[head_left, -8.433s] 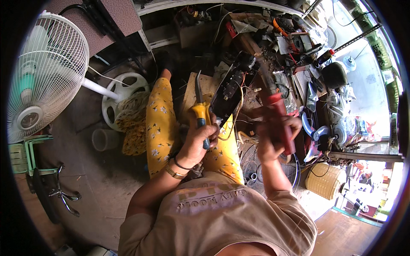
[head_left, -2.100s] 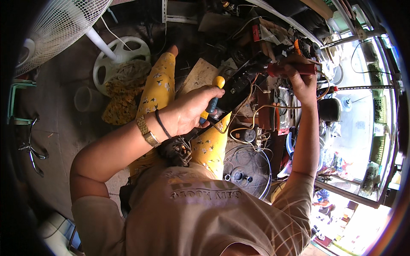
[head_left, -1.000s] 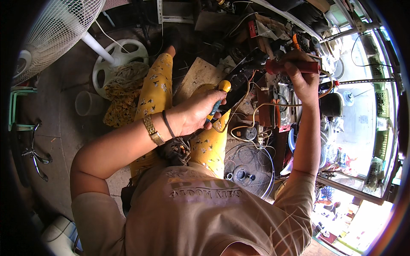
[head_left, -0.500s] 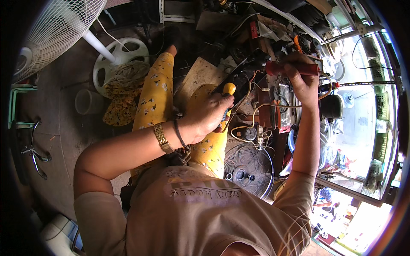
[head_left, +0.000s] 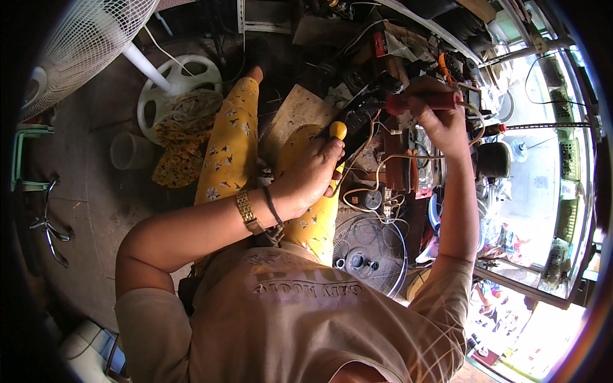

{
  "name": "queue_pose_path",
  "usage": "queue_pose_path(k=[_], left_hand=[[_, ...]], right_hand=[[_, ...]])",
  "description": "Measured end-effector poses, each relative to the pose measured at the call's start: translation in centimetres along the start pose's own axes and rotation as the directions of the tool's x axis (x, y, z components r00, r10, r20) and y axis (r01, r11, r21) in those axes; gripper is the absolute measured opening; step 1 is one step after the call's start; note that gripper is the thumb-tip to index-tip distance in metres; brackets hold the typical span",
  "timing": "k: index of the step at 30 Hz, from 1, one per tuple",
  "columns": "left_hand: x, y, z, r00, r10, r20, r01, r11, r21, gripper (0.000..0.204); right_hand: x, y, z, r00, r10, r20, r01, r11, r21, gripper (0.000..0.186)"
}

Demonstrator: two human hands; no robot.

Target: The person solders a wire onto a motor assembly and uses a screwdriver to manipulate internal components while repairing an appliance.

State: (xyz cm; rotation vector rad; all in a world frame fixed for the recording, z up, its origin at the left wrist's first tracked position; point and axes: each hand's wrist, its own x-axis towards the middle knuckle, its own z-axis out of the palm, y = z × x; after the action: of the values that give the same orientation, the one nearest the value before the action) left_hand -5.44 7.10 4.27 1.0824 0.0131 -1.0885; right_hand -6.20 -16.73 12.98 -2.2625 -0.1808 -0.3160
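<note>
My left hand (head_left: 313, 172) is closed around a tool with a yellow handle (head_left: 338, 129) over my right leg; its working end is hidden. My right hand (head_left: 437, 127) grips a red-handled soldering iron (head_left: 399, 104) with a cream cord (head_left: 474, 118). The iron reaches over a long black housing (head_left: 354, 118) with small parts and thin wires; where its tip touches is too small to tell. A stained wooden board (head_left: 290, 118) lies behind my right knee.
A white standing fan (head_left: 96, 57) is at left, near a translucent tub (head_left: 131, 153) and yellow cloth (head_left: 175, 166). A wire fan guard (head_left: 377, 249) lies by my right hip. Cluttered tools, cables (head_left: 408, 157) and a glass display case (head_left: 530, 198) line the right.
Since 8.4 seconds ago, both hands have risen toward the housing and the left-hand tool has turned. In the last second, my left hand shifted slightly right and the iron slightly left.
</note>
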Motion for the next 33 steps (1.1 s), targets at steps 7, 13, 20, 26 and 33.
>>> queue_pose_path(k=[7,13,20,26,33], left_hand=[[0.4,-0.1,0.1,0.999,-0.033,-0.007,0.032,0.992,-0.121,0.030],[0.4,0.1,-0.3,0.999,-0.037,0.017,0.039,0.987,-0.154,0.029],[0.6,0.3,-0.7,0.998,-0.053,0.037,0.058,0.988,-0.140,0.030],[0.4,0.4,-0.5,0.999,-0.041,0.009,0.041,0.997,-0.066,0.031],[1.4,1.0,-1.1,0.999,-0.044,-0.012,0.046,0.967,0.252,0.027]], right_hand=[[1.1,0.0,1.0,0.997,-0.036,0.067,0.042,0.996,-0.079,0.015],[1.2,0.1,1.4,0.997,-0.037,0.073,0.041,0.997,-0.061,0.016],[1.4,-0.3,1.5,0.995,-0.034,0.091,0.041,0.996,-0.077,0.016],[1.2,0.2,1.6,0.997,-0.027,0.068,0.031,0.998,-0.053,0.017],[1.2,0.5,2.0,0.996,-0.066,0.062,0.070,0.995,-0.076,0.016]])
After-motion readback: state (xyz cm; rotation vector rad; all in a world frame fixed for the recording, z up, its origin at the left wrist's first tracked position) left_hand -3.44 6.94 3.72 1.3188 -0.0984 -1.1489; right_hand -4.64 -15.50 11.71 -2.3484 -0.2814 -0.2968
